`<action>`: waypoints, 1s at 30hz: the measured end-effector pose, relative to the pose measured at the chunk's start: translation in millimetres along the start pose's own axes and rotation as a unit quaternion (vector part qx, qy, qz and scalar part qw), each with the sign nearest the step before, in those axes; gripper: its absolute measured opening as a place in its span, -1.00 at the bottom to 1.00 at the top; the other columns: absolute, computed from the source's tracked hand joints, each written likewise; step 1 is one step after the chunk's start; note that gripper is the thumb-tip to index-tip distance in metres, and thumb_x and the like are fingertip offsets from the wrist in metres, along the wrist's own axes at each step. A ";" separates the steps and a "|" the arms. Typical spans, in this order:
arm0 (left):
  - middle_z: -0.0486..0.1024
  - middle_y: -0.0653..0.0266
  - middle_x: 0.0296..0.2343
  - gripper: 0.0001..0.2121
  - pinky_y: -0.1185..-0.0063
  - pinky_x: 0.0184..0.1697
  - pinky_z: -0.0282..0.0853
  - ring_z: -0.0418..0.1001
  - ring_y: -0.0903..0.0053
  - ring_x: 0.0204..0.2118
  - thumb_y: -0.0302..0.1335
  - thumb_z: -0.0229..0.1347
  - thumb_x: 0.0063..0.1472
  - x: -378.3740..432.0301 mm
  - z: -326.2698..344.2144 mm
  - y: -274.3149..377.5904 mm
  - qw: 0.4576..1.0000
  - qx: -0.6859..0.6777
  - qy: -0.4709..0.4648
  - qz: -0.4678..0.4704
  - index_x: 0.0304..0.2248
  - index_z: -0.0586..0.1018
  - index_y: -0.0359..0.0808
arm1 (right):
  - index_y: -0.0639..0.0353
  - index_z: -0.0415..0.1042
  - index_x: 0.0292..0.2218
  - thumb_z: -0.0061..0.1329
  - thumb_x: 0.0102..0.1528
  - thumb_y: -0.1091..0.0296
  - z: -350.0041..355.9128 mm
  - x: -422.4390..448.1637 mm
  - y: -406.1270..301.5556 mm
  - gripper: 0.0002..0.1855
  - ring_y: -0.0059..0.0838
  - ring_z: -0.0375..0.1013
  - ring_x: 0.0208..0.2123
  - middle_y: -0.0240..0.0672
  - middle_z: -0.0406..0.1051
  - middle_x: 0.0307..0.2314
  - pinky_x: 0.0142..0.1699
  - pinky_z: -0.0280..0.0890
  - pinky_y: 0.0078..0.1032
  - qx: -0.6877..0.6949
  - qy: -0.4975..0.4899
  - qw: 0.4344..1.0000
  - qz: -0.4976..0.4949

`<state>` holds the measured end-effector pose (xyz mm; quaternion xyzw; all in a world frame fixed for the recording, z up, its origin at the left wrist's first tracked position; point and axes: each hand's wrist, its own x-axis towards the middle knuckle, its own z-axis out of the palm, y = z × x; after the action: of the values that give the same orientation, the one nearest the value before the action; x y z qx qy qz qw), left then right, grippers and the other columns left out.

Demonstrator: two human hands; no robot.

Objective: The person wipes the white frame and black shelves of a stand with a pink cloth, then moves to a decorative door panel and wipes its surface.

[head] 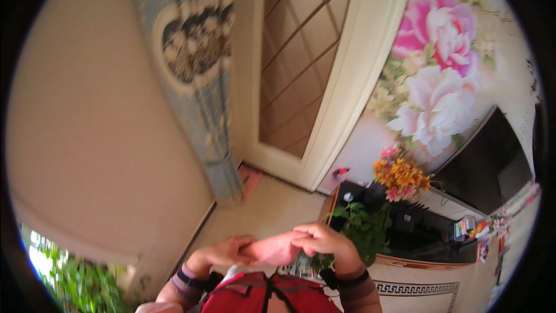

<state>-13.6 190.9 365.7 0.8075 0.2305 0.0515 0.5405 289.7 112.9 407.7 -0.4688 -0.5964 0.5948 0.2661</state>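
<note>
A pink cloth (273, 248), bunched or folded, is stretched between my two hands in front of my body. Its left end is gripped by my left hand (228, 250), whose fingers curl over the top. My right hand (319, 239) pinches the other end, with thumb and fingertips pressed on the fabric. Both forearms wear dark straps over ribbed cuffs. Just below the cloth is the red garment (243, 293) with black straps on my torso. What lies behind the cloth is partly hidden.
At right, a black-topped TV cabinet (417, 243) holds a leafy plant (362, 226), orange and pink flowers (402, 176) and a television (488, 161). Ahead are a glazed door (299, 65) and a blue curtain (204, 121). Greenery (82, 282) shows at lower left. Pale floor (278, 204) lies between.
</note>
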 end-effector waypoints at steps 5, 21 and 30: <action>0.48 0.27 -0.40 -0.65 0.56 -0.24 0.34 0.40 0.58 -0.32 -0.36 0.23 0.07 28.2 -103.7 -5.6 0.999 0.002 -0.041 0.000 -0.19 0.47 -0.35 | 0.28 0.38 -0.39 0.03 0.17 0.24 -32.8 63.9 -8.4 -0.74 -0.69 0.38 -0.57 -0.41 0.35 -0.65 -0.46 0.28 -0.60 -0.112 0.062 0.991 -0.036; 0.40 0.10 -0.11 -0.81 0.44 0.02 0.30 0.38 0.21 -0.01 -0.69 0.02 0.15 223.7 -283.5 74.7 0.923 0.113 0.061 0.362 -0.28 0.56 -0.25 | 0.23 0.50 -0.38 -0.13 -0.02 0.71 -190.5 87.2 -113.1 -0.78 -0.37 0.42 -0.14 -0.24 0.43 -0.23 -0.02 0.27 -0.50 -0.268 0.326 0.885 -0.198; 0.40 0.10 -0.15 -0.75 0.47 -0.07 0.37 0.42 0.25 -0.10 -0.68 0.04 0.10 364.2 -352.7 246.7 0.811 0.232 0.252 0.474 -0.21 0.57 -0.29 | 0.15 0.55 -0.36 -0.13 -0.08 0.67 -334.6 79.7 -256.5 -0.72 -0.09 0.47 -0.30 -0.16 0.45 -0.34 -0.19 0.38 -0.33 -0.545 0.562 0.566 -0.257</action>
<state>270.9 569.9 671.2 0.8767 -0.0478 0.4481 0.1684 486.9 374.3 684.9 -0.5913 -0.6330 -0.3206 0.3833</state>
